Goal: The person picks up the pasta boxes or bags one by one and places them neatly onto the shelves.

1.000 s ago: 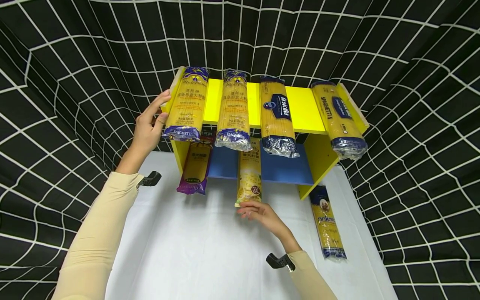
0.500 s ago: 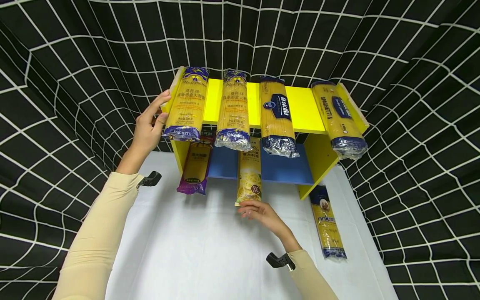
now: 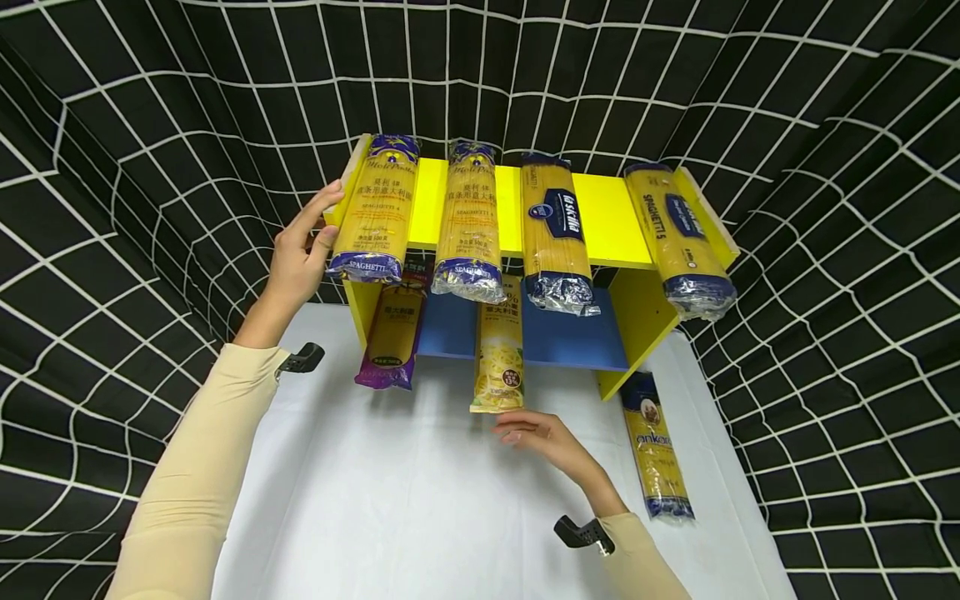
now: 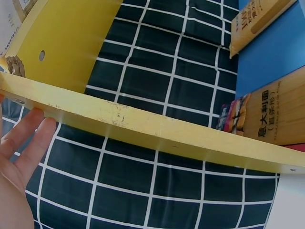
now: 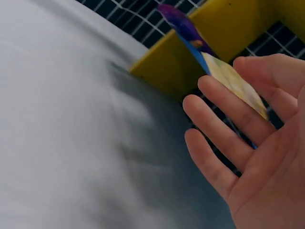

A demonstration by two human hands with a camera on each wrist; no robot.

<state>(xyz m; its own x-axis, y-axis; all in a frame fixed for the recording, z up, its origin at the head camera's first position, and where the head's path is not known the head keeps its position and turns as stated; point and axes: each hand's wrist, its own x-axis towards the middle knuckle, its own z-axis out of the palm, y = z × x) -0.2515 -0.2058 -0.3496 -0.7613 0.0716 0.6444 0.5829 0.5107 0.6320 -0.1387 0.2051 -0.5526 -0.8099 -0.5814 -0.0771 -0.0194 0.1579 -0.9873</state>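
My left hand [image 3: 294, 258] rests against the left side panel [image 4: 143, 126] of a yellow shelf unit, its fingers nearly straight on the outer face. Beside it on the top board lies a spaghetti packet [image 3: 375, 208] with blue ends. My right hand [image 3: 546, 442] is just below the front end of a yellow pasta packet [image 3: 498, 358], which sticks out from the blue lower board [image 3: 573, 333]. In the right wrist view, the fingers of the right hand [image 5: 257, 129] are loosely extended and grip nothing; whether they touch the packet I cannot tell.
Three more spaghetti packets, one at the middle left [image 3: 468, 217], a la sicilia one [image 3: 551, 250] and one at the right [image 3: 678, 237], lie on top. A purple-ended packet [image 3: 390, 342] sits below left. An ankara packet [image 3: 655, 450] lies on the white table [image 3: 390, 500].
My right hand has drawn back slightly, right and down, from the end of the yellow pasta packet. My left hand stays at the side panel, and the packets look unmoved.
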